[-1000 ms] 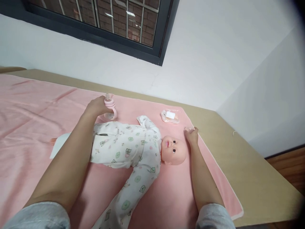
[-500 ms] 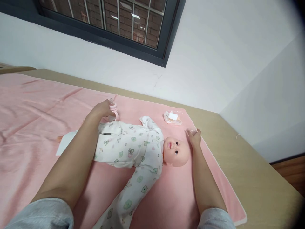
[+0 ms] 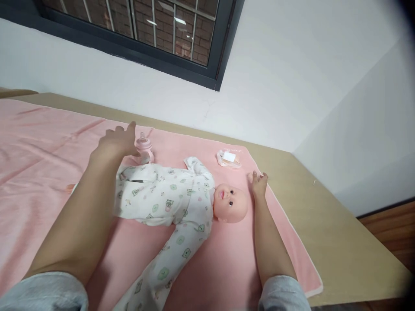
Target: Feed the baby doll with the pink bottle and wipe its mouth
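Note:
A baby doll [image 3: 231, 203] lies on its back on a pink blanket [image 3: 223, 263], in a white romper [image 3: 155, 196] printed with green bears. My left hand [image 3: 118, 140] hovers left of a pink-ringed baby bottle [image 3: 144, 149], its fingers spread and holding nothing. The bottle stands upright beyond the doll's legs, its lower part partly behind the romper. Past the doll's head, my right hand [image 3: 259, 185] has its fingers apart near the blanket's edge. Beside its fingertips is a small, pale, see-through item [image 3: 250, 176], too indistinct to name.
A clear plastic packet [image 3: 229, 158] with a white label lies on the blanket beyond the doll's shoulder. Bare wooden surface [image 3: 308, 224] borders the blanket on the right. A white wall [image 3: 259, 95] and a dark-framed window [image 3: 168, 56] rise behind.
My left hand has let go of the bottle, lifting away with its fingers spreading. My right hand's fingers have opened off the small see-through item. The whole view has shifted slightly.

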Motion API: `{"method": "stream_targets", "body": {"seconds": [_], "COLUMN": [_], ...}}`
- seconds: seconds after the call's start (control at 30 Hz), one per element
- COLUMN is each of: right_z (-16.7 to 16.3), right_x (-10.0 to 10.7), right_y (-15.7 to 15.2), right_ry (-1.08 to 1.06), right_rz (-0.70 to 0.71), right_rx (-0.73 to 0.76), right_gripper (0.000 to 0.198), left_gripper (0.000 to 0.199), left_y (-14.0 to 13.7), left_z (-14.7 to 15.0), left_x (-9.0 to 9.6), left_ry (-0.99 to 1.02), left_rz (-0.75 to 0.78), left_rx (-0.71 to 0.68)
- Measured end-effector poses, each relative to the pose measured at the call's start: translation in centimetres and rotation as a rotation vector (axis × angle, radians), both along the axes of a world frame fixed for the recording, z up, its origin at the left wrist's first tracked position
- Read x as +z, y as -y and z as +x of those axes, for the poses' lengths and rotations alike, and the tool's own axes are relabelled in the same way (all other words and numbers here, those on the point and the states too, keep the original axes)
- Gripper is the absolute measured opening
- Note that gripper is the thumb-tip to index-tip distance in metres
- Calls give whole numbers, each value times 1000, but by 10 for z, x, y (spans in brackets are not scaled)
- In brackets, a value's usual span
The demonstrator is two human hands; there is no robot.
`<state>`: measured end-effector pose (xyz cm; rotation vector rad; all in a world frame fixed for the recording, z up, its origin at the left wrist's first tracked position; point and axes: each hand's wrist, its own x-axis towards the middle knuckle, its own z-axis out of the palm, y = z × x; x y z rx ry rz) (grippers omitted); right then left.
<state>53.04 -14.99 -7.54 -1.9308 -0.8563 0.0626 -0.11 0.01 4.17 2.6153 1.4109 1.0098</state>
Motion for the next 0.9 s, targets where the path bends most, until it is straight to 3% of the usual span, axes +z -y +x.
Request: {"method": "stream_targets", "body": {"seconds": [0.03, 0.1, 0.23, 0.37, 0.43, 0.63, 0.77, 0.9], "right_z": [-1, -2, -8, -25, -36, -67, -75, -78], "right_x": [1, 3, 13, 20, 22, 24, 25, 24], "right_y": [0, 0, 3, 4, 2, -5, -6, -5], "right_ry": [36, 143, 337, 409, 438, 546, 584, 544], "right_rz": [33, 135, 349, 317, 244, 62, -23, -37], "right_rx": [-18, -67, -86, 127, 242, 510, 577, 585], "right_gripper": [75, 67, 49, 39, 38, 39, 36, 38], "left_gripper": [138, 131, 77, 43, 38, 37, 23, 28], "left_y": [16, 55, 124, 140, 138, 133, 118, 102], "left_z": [11, 40, 114, 183, 212, 278, 305, 318], "left_x": [13, 39, 69, 66, 63, 58, 40, 21], "left_ry": [21, 2, -187, -356, -433, -699, -732, -703], "left_rz": [46, 97, 217, 250, 171, -296, -520, -825], "left_rx": [202, 333, 165, 48, -49, -336, -446, -500]}}
